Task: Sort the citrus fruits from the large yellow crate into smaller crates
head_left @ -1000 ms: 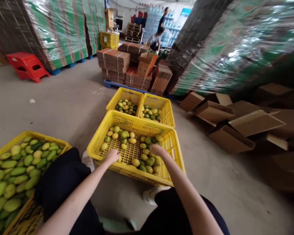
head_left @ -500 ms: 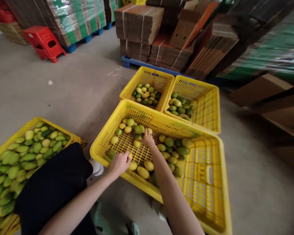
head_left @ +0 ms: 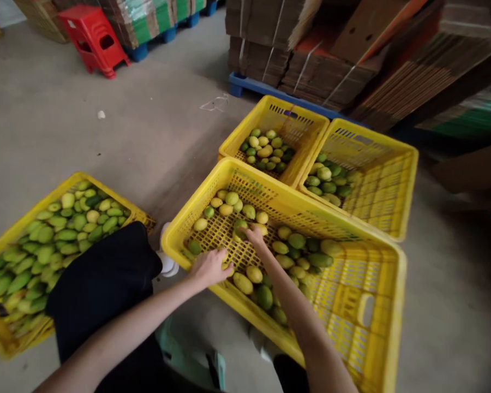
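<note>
My left hand (head_left: 209, 267) is at the near rim of the large yellow crate (head_left: 174, 240), fingers curled round a mostly hidden yellow lemon (head_left: 225, 262). Over the crate's middle, my right hand (head_left: 255, 234) grips a green lemon (head_left: 240, 227) between thumb and fingers. Loose yellow and green lemons lie about both hands on the perforated bottom, among them a dark green one (head_left: 264, 297) close to my right forearm. A mixed cluster fills the crate's centre right, with a long green fruit (head_left: 320, 260) at its edge.
Two more yellow crates, one at the back left (head_left: 229, 143) and one at the back right (head_left: 411, 185), hold lemons. A fuller fruit crate (head_left: 28, 204) stands left beside my dark-clothed leg. Behind are a red stool (head_left: 93, 41) and bundled cardboard (head_left: 262, 60) on a blue pallet (head_left: 236, 86).
My right hand has closed on a green lemon and drawn it slightly nearer. My left hand has turned, its thumb now showing. The view has shifted, so the crates sit further right.
</note>
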`<state>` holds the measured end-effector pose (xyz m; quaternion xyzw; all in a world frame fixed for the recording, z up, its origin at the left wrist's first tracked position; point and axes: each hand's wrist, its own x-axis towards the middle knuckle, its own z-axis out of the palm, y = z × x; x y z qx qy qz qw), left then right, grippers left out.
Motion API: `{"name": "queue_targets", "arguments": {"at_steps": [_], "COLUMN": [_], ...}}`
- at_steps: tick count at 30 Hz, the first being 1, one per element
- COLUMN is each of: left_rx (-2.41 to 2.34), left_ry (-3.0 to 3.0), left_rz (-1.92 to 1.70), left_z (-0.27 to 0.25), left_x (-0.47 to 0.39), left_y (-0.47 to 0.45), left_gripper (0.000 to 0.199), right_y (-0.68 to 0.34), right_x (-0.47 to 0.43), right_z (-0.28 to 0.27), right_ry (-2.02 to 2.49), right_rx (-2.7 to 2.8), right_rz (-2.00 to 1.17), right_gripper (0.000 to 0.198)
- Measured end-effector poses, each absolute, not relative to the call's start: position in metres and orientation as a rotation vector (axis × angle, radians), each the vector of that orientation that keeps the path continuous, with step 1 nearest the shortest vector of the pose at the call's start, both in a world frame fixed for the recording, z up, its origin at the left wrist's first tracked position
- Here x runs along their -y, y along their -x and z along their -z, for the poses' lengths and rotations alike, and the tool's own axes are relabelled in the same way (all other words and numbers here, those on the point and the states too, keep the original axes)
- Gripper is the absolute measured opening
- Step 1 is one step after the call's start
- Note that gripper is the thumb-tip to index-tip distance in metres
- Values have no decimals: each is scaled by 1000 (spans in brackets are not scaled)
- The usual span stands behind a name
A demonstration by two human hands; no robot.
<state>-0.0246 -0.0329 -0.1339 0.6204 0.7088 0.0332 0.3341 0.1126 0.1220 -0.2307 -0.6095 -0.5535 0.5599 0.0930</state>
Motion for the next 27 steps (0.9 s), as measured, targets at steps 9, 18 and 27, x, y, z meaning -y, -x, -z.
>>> {"name": "queue_targets", "arguments": {"at_steps": [9, 18, 27], "left_rx": [-1458, -1563, -1607], "left_ry": [-1896, -1923, -1868], "left_rz": [-419, -344, -263], "left_z": [143, 142, 140], "left_x": [42, 42, 45], "left_y": [39, 37, 30], "left_gripper": [96, 74, 71], "right_y": [-151, -134, -88], "right_x": [-19, -76, -136], "right_z": [137, 169, 266], "right_ry": [1621, 1744, 2050], "right_rx": [1237, 1683, 2005], "right_rz": [-2275, -2075, -1375], "right_gripper": [44, 35, 61]}}
